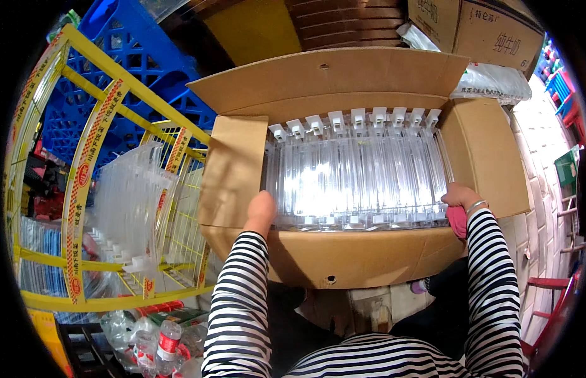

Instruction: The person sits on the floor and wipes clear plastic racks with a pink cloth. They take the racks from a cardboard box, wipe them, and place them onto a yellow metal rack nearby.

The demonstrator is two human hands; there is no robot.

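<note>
A large open cardboard box (354, 260) lies before me with its flaps folded out. Inside it sits a row of clear plastic trays (359, 175), with white tabs along the far and near ends. My left hand (262, 208) is at the box's left inner side, against the near left corner of the trays; its fingers are hidden from view. At the opposite side, my right hand (463, 196) touches the trays' near right edge. A pink cloth (457, 221) is bunched in that right hand and hangs below it.
Left of the box stands a yellow wire rack (80, 189) holding similar clear trays (127, 203). Behind it leans a blue plastic crate (132, 61). Plastic bottles (167, 342) lie at the lower left. Printed cartons (496, 38) are stacked at the upper right, beside a tiled floor (541, 189).
</note>
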